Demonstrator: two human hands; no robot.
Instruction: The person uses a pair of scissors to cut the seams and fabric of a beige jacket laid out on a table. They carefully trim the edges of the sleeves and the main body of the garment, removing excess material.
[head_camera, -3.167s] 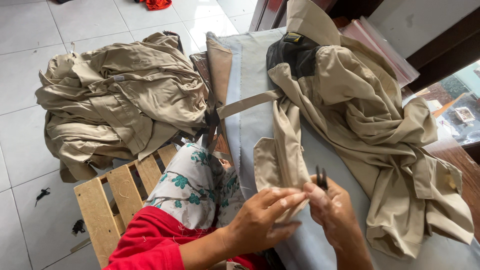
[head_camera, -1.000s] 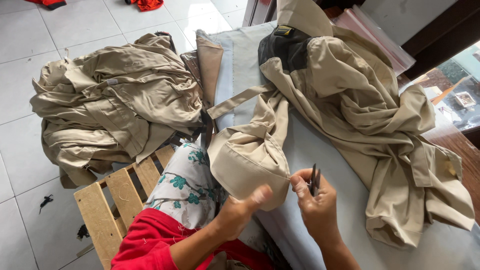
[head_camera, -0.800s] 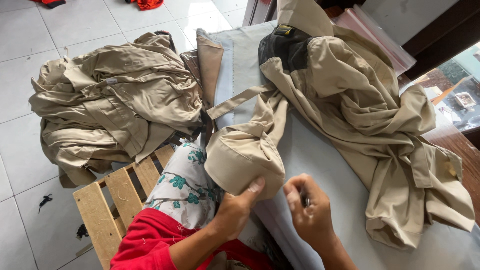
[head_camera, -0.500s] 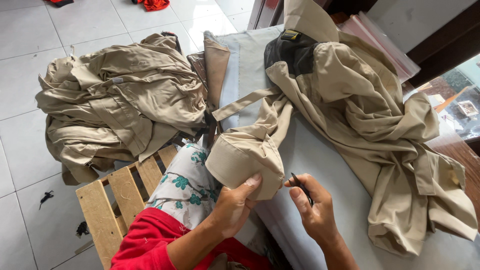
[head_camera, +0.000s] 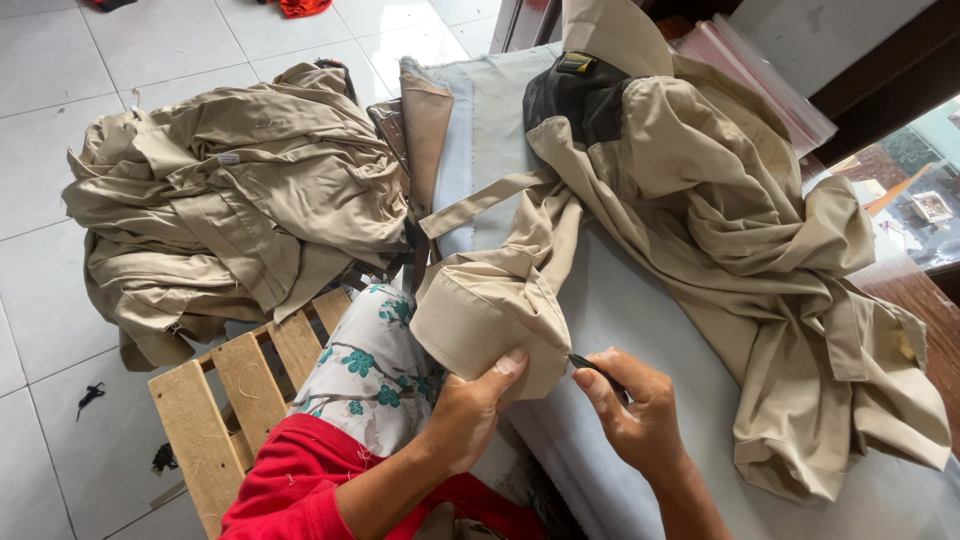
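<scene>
A khaki garment (head_camera: 720, 220) with a black inner lining lies spread over a grey padded table (head_camera: 610, 300). My left hand (head_camera: 470, 410) grips its cuff (head_camera: 490, 320), holding the hem edge up with the thumb on the fabric. My right hand (head_camera: 635, 410) pinches a small dark thread snipper (head_camera: 590, 366), its tip touching the cuff's edge beside my left thumb.
A heap of khaki garments (head_camera: 230, 210) lies on a wooden slatted bench (head_camera: 235, 390) to the left, on white floor tiles. A floral cloth (head_camera: 370, 360) covers my lap. Clear plastic bags (head_camera: 760, 70) sit at the table's far end. Thread scraps dot the floor.
My left hand lifted and turned the cuff, which lay flat before. My right hand brought the snipper back to the cuff's edge after dipping away.
</scene>
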